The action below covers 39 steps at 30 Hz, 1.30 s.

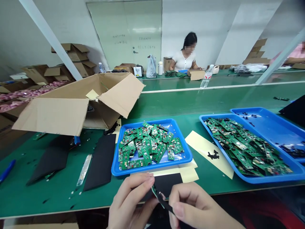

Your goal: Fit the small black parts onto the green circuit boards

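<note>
My left hand (131,203) and my right hand (195,208) meet at the bottom edge of the view, both pinching one small green circuit board with a black strip (162,199) on it. The fingers of both hands are closed on it. Just beyond them lies a black sheet on yellowish backing paper (188,173). Behind that stands a blue tray (152,170) with several green circuit boards (149,144) piled in it.
A second blue tray (262,179) of circuit boards lies at the right, another blue tray (269,122) behind it. An open cardboard box (71,105) sits at the left, with black sheets (101,160) beside it. A person (186,55) sits across the green bench.
</note>
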Motion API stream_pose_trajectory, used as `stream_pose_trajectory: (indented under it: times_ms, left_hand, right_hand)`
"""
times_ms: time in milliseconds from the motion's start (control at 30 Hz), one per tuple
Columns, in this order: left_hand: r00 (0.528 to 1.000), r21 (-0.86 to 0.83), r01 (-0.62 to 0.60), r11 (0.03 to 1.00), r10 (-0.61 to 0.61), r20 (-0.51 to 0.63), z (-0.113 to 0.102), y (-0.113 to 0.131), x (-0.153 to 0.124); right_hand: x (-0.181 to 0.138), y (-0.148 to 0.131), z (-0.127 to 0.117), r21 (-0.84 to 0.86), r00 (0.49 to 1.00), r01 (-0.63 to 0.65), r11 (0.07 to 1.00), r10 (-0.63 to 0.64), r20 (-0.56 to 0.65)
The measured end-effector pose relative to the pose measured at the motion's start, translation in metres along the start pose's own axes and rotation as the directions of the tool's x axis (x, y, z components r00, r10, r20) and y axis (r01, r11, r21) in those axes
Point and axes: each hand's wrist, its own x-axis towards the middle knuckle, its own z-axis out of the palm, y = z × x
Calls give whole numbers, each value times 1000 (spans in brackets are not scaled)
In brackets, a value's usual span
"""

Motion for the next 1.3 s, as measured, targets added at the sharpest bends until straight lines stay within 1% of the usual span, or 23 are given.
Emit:
stream_pose_trajectory:
  times_ms: [100, 167, 233, 333, 367, 433, 500, 567, 600, 667, 733, 800, 867, 900, 967, 1067, 1100, 1167, 1233, 1300]
  left_hand:
    - [999, -103, 44, 994, -46, -16, 5, 1, 0]
    - [998, -162, 55, 985, -60, -24, 7, 1, 1]
    - [995, -209, 94, 973, -98, -9, 8, 2, 2]
    - [989, -280, 146, 949, -148, 12, 8, 4, 4]
    - [989, -301, 145, 942, -149, 10, 8, 4, 4]
    - [988, -345, 147, 927, -152, 14, 9, 4, 5]
    - [978, -395, 205, 896, -205, 45, 12, 6, 6]
    - [951, -466, 301, 832, -297, 84, 15, 11, 6]
    - [934, -502, 347, 792, -343, 103, 17, 15, 6]
    - [898, -551, 420, 721, -420, 136, 19, 22, 8]
    - [874, -556, 465, 689, -456, 165, 20, 27, 11]
    - [861, -529, 493, 691, -474, 184, 19, 29, 15]
    - [844, -492, 524, 695, -499, 195, 18, 29, 18]
    - [829, -472, 549, 690, -523, 199, 18, 28, 18]
    - [783, -439, 608, 662, -591, 192, 20, 28, 17]
    - [707, -441, 676, 590, -688, 162, 24, 29, 16]
    - [694, -454, 685, 570, -701, 166, 25, 29, 16]
    - [686, -471, 691, 548, -703, 189, 27, 29, 16]
    - [681, -478, 694, 538, -707, 193, 28, 28, 15]
    - [657, -513, 702, 494, -728, 197, 30, 28, 13]
  right_hand:
    - [3, 3, 0, 77, 1000, -13, 997, 11, 20]
    - [4, 3, 1, 76, 1000, -26, 997, 25, 16]
    - [4, -1, 2, 38, 999, -51, 998, 51, 4]
    - [4, -10, 4, -77, 996, -84, 993, 82, -32]
    - [4, -14, 5, -136, 996, -74, 988, 68, -50]
    - [5, -19, 6, -287, 997, -9, 958, -15, -82]
    - [6, -21, 6, -463, 986, 82, 883, -139, -92]
    - [9, -20, 5, -631, 954, 185, 753, -292, -70]
    - [10, -19, 5, -706, 926, 232, 669, -374, -51]
    - [13, -18, 5, -830, 848, 294, 473, -530, -2]
    - [16, -16, 5, -911, 771, 291, 291, -635, 44]
    - [18, -16, 6, -955, 712, 257, 149, -698, 83]
    - [20, -15, 6, -977, 676, 209, 43, -728, 112]
    - [21, -14, 6, -983, 664, 183, -2, -737, 125]
    - [22, -12, 6, -988, 658, 135, -73, -739, 145]
    - [24, -10, 7, -985, 663, 104, -141, -728, 174]
    - [25, -10, 8, -982, 662, 100, -157, -726, 184]
    - [25, -10, 9, -978, 661, 98, -183, -723, 201]
    - [24, -11, 9, -977, 675, 119, -176, -708, 210]
    - [22, -11, 9, -979, 706, 168, -118, -678, 203]
